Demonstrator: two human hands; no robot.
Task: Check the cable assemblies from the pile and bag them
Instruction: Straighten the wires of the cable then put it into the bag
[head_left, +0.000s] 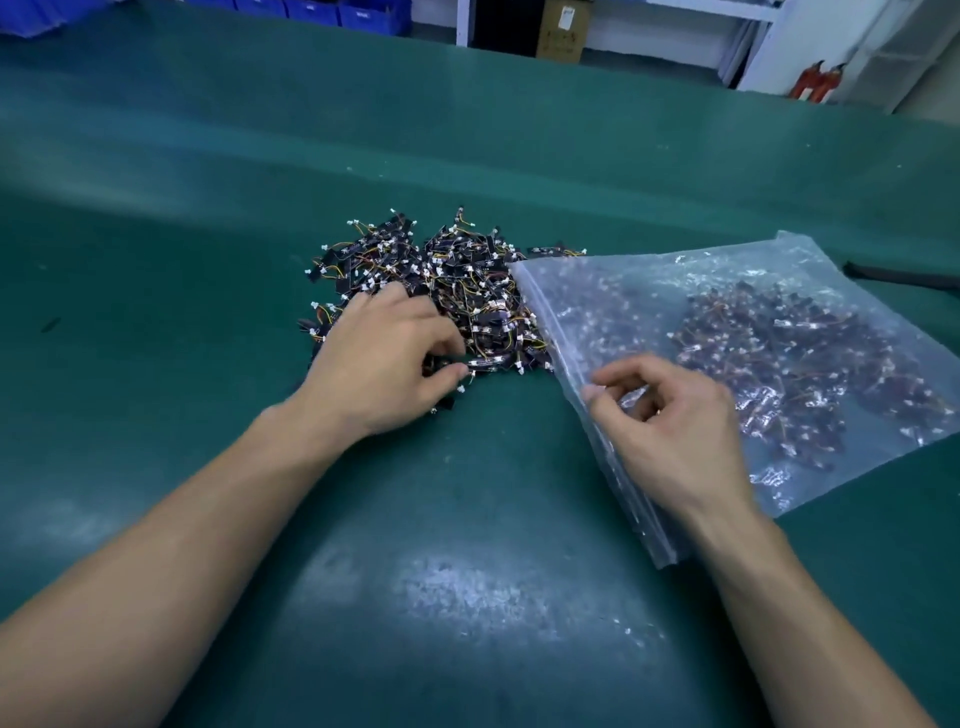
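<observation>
A pile of small cable assemblies, black with white connectors and yellow-orange wires, lies on the green table mat. My left hand rests on the pile's near left side and pinches one cable assembly between thumb and fingers. To the right lies a clear zip bag with many assemblies inside. My right hand lies on the bag's near open edge, and its curled fingers pinch the plastic.
A dark strap-like object lies at the table's right edge. Blue bins stand beyond the table at the far left; a cardboard box and red extinguishers sit on the floor behind.
</observation>
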